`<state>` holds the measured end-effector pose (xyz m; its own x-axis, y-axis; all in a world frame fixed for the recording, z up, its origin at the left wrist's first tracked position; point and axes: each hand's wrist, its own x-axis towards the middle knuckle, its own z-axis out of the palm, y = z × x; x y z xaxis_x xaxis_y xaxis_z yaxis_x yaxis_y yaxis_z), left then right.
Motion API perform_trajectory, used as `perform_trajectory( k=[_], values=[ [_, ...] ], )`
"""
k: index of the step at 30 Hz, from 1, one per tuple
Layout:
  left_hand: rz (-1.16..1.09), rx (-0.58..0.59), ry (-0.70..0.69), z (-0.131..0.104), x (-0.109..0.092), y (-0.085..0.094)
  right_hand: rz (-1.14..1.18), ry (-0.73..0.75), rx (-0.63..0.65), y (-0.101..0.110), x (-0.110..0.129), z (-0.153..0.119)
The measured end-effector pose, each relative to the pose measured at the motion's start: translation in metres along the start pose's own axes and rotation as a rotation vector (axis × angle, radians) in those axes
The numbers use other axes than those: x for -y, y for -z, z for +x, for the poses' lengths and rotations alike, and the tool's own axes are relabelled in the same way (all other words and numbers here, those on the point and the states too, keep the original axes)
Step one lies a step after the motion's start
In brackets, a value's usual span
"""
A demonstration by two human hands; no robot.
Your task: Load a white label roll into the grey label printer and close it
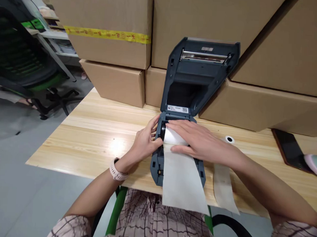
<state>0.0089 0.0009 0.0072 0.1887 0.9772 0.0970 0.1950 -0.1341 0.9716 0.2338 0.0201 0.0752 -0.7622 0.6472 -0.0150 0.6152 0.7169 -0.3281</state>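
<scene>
A dark blue-grey label printer (154,168) stands on the table with its lid (204,73) raised. Inside its bay sits a white paper roll (170,136), and a loose strip of its paper (183,180) hangs forward past the table's front edge. My left hand (146,139) grips the printer's left side, thumb at the bay's inner edge and fingers around the outside. Across the roll lies my right hand (200,140), fingers stretched out and pointing left, thumb over the strip. The right hand hides the right part of the roll.
A second, thinner paper roll (229,139) trails a strip (222,185) over the front edge. Further right lie a dark phone (291,150) and a green-and-pink object (316,164). Cardboard boxes (106,51) are stacked behind the printer. An office chair (25,60) stands left.
</scene>
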Motion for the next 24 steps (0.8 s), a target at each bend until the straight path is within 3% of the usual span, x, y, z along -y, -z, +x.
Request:
perform_trajectory(
  k=[4,7,13,15,17,19,21,24],
  values=[
    [0.001,-0.009,-0.004,-0.001,0.001,-0.001,-0.022,0.083,-0.002,-0.022,0.02,-0.054],
    [0.017,-0.02,-0.003,-0.001,0.002,-0.001,-0.091,0.103,-0.046,-0.044,0.031,-0.075],
    [0.022,-0.023,-0.01,0.0,0.008,-0.001,-0.112,0.101,-0.146,-0.061,0.039,-0.075],
    [0.1,-0.027,-0.083,-0.004,0.003,-0.001,-0.117,0.102,-0.151,-0.062,0.041,-0.072],
    [0.251,-0.022,-0.241,-0.01,-0.006,0.0,-0.131,0.099,-0.148,-0.065,0.045,-0.07],
    [0.412,0.066,-0.431,-0.021,-0.016,-0.001,-0.139,0.09,-0.144,-0.064,0.048,-0.073],
    [0.537,0.237,-0.569,-0.034,-0.023,-0.003,-0.124,0.094,-0.135,-0.057,0.05,-0.081],
    [0.719,0.39,-0.652,-0.054,-0.024,-0.009,-0.029,0.198,-0.129,-0.027,0.044,-0.098]
  ],
)
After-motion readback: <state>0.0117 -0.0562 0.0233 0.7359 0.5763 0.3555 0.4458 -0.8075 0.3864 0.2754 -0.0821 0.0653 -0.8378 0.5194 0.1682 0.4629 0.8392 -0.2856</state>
